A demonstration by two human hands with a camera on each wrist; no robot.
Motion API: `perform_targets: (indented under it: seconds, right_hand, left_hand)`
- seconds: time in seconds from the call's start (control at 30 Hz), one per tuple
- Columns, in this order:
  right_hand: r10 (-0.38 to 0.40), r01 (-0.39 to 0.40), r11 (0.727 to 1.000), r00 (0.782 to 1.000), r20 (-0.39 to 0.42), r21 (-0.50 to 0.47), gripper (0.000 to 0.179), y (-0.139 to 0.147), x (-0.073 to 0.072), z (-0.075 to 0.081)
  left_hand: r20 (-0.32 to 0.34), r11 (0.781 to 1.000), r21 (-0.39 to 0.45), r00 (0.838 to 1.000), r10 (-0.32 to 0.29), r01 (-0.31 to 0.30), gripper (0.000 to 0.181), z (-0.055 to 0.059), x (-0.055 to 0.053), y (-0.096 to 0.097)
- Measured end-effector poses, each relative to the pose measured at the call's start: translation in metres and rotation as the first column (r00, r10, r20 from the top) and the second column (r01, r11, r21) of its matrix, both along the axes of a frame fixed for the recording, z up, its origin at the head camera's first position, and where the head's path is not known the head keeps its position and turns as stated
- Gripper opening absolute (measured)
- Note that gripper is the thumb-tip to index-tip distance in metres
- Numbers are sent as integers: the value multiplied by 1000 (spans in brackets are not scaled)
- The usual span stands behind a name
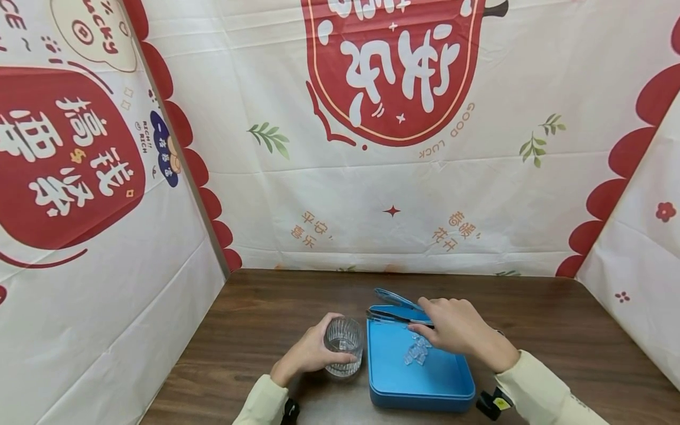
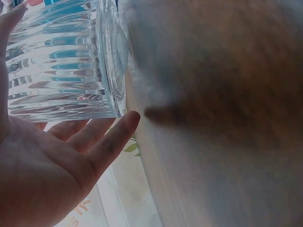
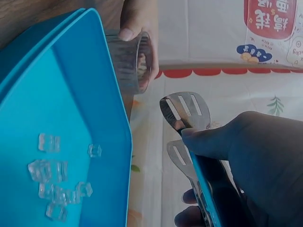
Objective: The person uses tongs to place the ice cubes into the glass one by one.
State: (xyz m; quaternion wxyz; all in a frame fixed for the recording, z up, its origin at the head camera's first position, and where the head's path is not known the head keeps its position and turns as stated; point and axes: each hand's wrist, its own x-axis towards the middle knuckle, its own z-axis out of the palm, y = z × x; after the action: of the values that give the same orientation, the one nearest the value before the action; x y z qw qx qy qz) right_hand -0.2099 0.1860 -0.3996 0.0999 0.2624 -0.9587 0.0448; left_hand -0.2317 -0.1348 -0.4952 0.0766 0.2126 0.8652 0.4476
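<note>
My left hand (image 1: 308,352) holds a clear ribbed drinking glass (image 1: 344,348), thumb on its near side and fingers round the far side. In the left wrist view the little finger (image 2: 113,144) reaches near the base of the glass; I cannot tell if that base touches the table. My right hand (image 1: 459,329) grips metal tongs (image 3: 187,111) with slotted heads and blue along the handle, the two heads apart with nothing between them. They hang over the back left part of a blue box (image 1: 422,398). Clear ice-like cubes (image 1: 418,349) lie in a cluster on its floor.
All of this stands on a dark wood-grain table (image 1: 255,313). Printed white cloth (image 1: 319,195) with red scalloped edges hangs behind it and at both sides. The glass is just left of the box, with a narrow gap between.
</note>
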Motion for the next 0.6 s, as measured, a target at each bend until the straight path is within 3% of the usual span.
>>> perform_targets:
  seconds: [0.6]
  right_hand:
    - [-36,31,998,995,96,50,57,16,-4,-9]
  left_hand:
    - [8,1000,-16,1000,7,-7,83,0,-1,0]
